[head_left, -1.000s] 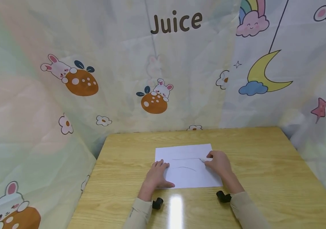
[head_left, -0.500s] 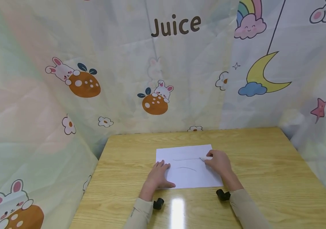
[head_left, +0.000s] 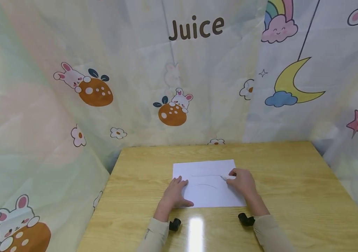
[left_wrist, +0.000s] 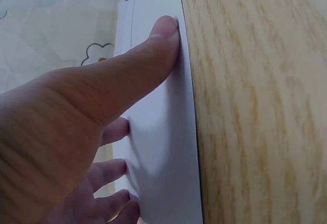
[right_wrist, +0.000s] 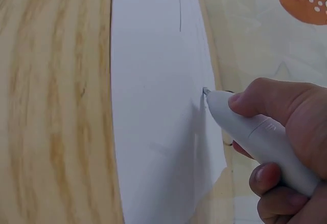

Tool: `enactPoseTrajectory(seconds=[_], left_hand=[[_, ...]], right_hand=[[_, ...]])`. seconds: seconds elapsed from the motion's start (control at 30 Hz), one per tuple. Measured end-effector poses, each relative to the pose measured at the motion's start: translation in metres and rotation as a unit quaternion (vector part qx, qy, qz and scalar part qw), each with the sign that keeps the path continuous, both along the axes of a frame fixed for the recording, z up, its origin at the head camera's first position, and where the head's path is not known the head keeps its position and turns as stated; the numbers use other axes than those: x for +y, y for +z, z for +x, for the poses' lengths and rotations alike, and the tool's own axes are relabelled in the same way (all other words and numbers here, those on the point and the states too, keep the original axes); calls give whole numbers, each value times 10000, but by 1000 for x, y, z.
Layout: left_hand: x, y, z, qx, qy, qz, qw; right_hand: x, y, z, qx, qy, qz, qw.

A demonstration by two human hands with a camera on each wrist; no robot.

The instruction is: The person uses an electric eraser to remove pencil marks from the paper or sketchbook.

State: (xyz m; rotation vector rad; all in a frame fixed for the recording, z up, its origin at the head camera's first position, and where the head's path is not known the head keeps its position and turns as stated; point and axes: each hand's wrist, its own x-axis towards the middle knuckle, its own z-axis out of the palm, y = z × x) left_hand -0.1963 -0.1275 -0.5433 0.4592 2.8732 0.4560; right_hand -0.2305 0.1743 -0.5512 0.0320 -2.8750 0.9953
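Note:
A white sheet of paper lies on the wooden table, bearing one nearly straight line and a curved one below it. My left hand rests spread on the paper's left part; its thumb presses near the front edge. My right hand pinches a thick white pen between thumb and fingers, the other fingers curled under its barrel. The pen's thin metal tip meets the paper at the right end of the straight line. Part of the barrel is hidden by the hand.
The wooden table extends around the paper on all sides. Behind it hangs a printed cloth with rabbits, a moon and lettering. Black wrist-worn pieces, a left one and a right one, stick out by the sleeves.
My right hand has dropped slightly toward me, and more of the pen's barrel shows. The tip stays near the straight line's right end. My left hand keeps its place; the head view shifts slightly.

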Motion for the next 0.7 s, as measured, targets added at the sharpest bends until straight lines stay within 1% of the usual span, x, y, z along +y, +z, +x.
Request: enactPoseTrajectory(seconds=[0.07,0.2,0.33,0.5,0.7], left_hand=[[1,-2,2,-7,-39,-15,10000],[2,-4,3,62,-19,24,10000],[2,-3,0,-12,-4,61,10000],[1,-3,-1,-24,18,74,10000],[2,-5,-2,-70,29,-20,10000]], right_hand=[[1,-1,3,0,-34,-50,10000],[0,-2,6,128,-48,-91,9999],[-2,2,3,73,-83,-18,9999],[-5,1,2,133,-47,-21,9999],[-4,-2,3,-33,-156,-80,9998]])
